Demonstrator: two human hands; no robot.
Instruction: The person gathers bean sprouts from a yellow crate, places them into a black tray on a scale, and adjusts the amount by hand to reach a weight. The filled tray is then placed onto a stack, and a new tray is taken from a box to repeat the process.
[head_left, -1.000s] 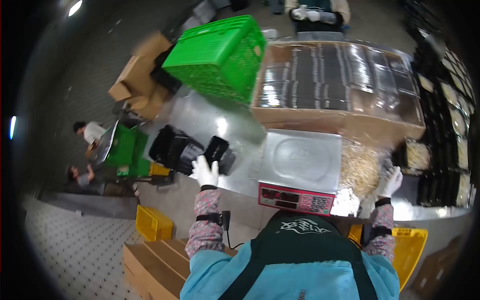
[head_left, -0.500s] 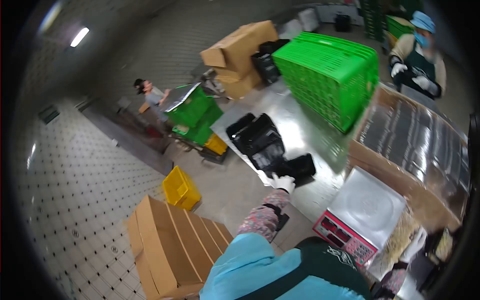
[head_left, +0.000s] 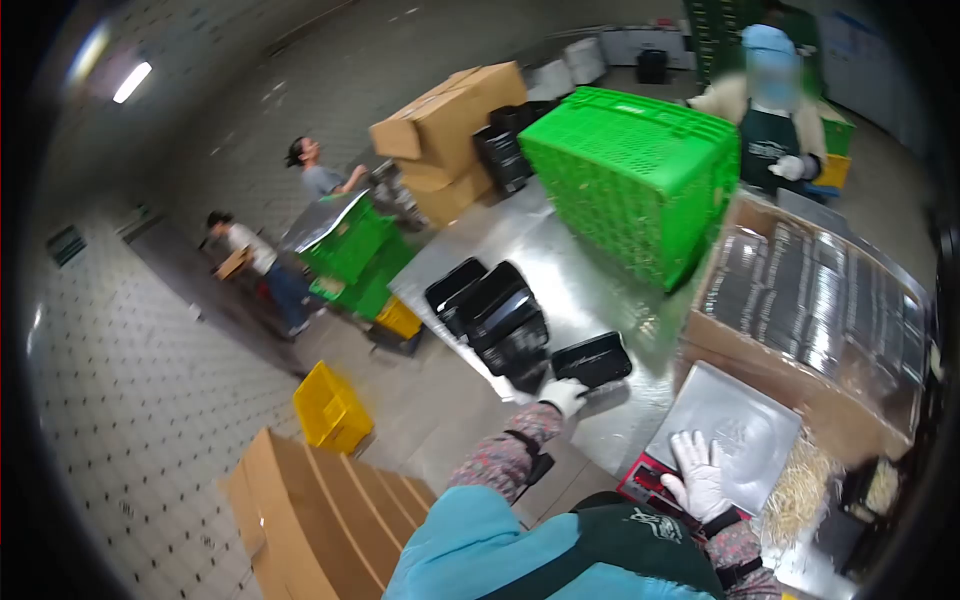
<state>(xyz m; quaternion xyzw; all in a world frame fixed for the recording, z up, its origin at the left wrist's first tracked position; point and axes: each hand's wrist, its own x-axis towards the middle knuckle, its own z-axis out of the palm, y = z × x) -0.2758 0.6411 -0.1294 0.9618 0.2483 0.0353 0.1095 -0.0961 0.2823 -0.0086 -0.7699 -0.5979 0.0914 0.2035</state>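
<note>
My left hand, in a white glove, grips the near edge of a black plastic tray on the metal table. Just left of that tray lie stacked black trays, overlapping in a slanted pile. My right hand, gloved too, is spread with its fingers apart over the silver plate of a weighing scale. Its palm covers part of the scale's red front panel, and nothing is in its fingers.
A green crate stands on the metal table. At right sits a carton of wrapped black trays, with pale, thin strands below it. Another worker stands beyond. Cartons and a yellow bin are at left.
My right hand has come in from the lower right to over the scale. The tray in my left hand now lies apart from the pile. A second person shows at far left.
</note>
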